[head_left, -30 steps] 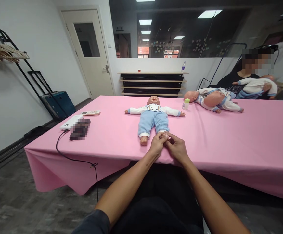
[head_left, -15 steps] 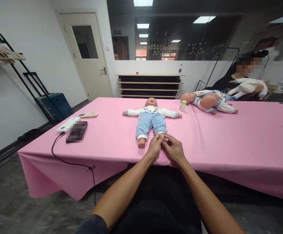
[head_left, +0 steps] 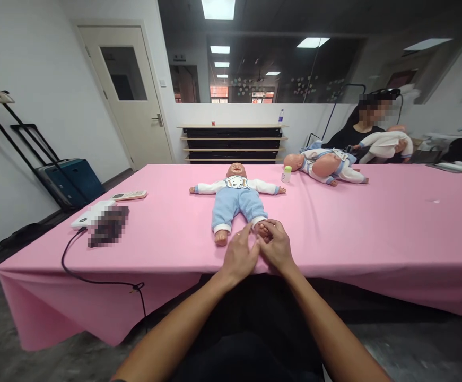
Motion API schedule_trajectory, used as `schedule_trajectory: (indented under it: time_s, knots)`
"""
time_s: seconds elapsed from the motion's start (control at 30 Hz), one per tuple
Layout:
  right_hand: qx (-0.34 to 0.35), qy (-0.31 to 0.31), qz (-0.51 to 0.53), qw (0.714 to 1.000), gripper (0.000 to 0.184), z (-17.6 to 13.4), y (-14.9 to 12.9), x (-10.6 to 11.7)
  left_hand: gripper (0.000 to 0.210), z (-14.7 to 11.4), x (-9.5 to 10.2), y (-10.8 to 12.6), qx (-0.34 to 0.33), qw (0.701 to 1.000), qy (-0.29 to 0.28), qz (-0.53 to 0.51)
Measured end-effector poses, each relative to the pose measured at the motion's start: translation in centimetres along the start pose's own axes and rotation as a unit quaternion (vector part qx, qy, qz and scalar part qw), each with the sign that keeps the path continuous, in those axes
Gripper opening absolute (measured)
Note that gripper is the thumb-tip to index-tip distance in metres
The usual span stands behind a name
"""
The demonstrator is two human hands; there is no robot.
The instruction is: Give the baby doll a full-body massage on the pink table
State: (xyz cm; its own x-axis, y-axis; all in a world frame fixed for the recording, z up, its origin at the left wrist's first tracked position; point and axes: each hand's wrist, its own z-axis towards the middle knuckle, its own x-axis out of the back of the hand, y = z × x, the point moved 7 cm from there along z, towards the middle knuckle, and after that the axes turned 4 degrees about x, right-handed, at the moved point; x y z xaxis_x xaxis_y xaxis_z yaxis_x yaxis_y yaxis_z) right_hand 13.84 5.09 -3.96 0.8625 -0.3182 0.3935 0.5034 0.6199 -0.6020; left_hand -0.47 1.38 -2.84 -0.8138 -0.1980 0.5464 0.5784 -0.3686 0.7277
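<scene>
A baby doll (head_left: 237,200) lies on its back on the pink tablecloth, arms spread and feet toward me. It wears blue trousers with white cuffs, a white top and a bib with an animal face. My right hand (head_left: 278,248) is closed around the doll's foot (head_left: 261,229) on the right side, fingers and thumb gripping it. Close beside that foot, my left hand (head_left: 241,253) has its thumb and fingers apart and holds nothing. The doll's other foot (head_left: 221,237) rests bare on the cloth.
A small lidded jar (head_left: 286,175) stands near a second doll (head_left: 326,164) lying at the back. Behind it, a person (head_left: 354,135) holds another doll (head_left: 388,144). At left lie a remote control (head_left: 130,196), a white power bank (head_left: 92,213) and a black cable (head_left: 95,282).
My left hand has come off the doll's foot and opened, moving slightly left and down. My right hand stays on the foot. The view has shifted to the right.
</scene>
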Motion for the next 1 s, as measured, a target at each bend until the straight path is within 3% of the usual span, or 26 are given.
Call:
schedule_trajectory:
  time_s: [0.13,0.23,0.4,0.5,0.7,1.0]
  knots:
    - [-0.011,-0.025,-0.016,0.999,0.027,-0.1,-0.2,-0.4,0.050,-0.8,4.4,-0.6,-0.080,0.973,0.114,0.183]
    - [-0.013,-0.043,-0.033,0.998,0.024,0.0,-0.2,-0.7,0.049,-0.7,6.3,-2.3,-0.063,0.951,0.148,0.265]
    - [0.001,-0.060,-0.068,0.996,0.019,0.0,-0.5,-1.0,0.063,0.0,5.9,-5.2,0.036,0.929,0.077,0.359]
    - [0.000,-0.083,-0.092,0.992,0.025,-0.2,-0.6,-1.6,0.063,0.6,5.0,-5.7,0.067,0.917,0.029,0.393]
    - [0.020,-0.092,-0.107,0.990,0.024,-0.4,-1.1,-2.0,0.054,1.5,4.5,-5.2,0.107,0.901,-0.055,0.416]
    - [0.013,-0.077,-0.162,0.984,0.020,-0.6,-2.3,-0.9,0.042,0.6,5.0,-3.0,0.094,0.891,-0.079,0.437]
